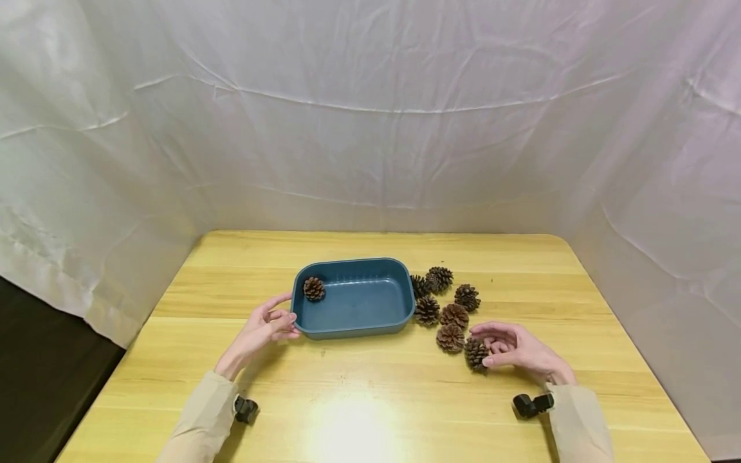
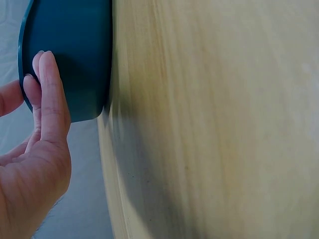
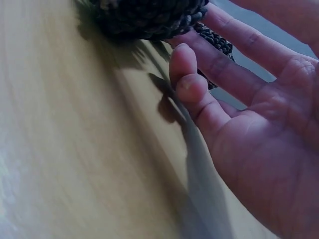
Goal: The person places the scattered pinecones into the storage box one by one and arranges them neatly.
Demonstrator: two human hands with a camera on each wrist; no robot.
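A dark teal rectangular plastic bin (image 1: 353, 332) stands on the table, with one pine cone (image 1: 314, 289) in its left end. My left hand (image 1: 263, 331) holds the bin by its left end, thumb at the rim and fingers (image 2: 51, 89) along the outer wall. To the right, my right hand (image 1: 523, 350) has thumb and index finger around the nearest pine cone (image 1: 476, 355); its other fingers (image 3: 192, 88) are curled below. That same dark cone (image 3: 149, 17) is cut off at the top of the right wrist view.
Several more pine cones lie grouped between the bin and my right hand, among them a reddish-brown one (image 1: 450, 338) and a darker one (image 1: 467, 298). The wooden table (image 1: 289, 386) is backed by hanging white sheeting (image 1: 370, 154) on three sides.
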